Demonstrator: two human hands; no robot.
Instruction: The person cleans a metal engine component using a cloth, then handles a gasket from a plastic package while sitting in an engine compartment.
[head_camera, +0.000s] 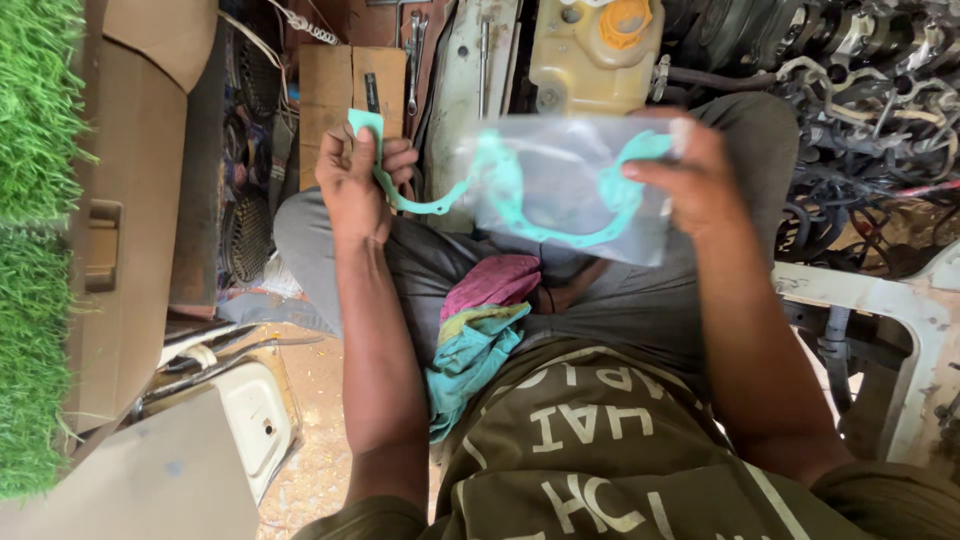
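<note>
The left hand (352, 180) gripped one end of a thin teal paper gasket (520, 195). The right hand (690, 180) pinched the edge of a clear plastic bag (570, 170) that covered the gasket's other end. Both items were held above the lap, over a crumpled pink-and-teal cloth rag (480, 320).

The gasket (520, 205) is teal inside a clear plastic bag (570, 185), the rags (480, 320) are pink, yellow-green and turquoise, the trousers (620, 300) grey, the shirt (600, 450) olive with pale lettering.
</note>
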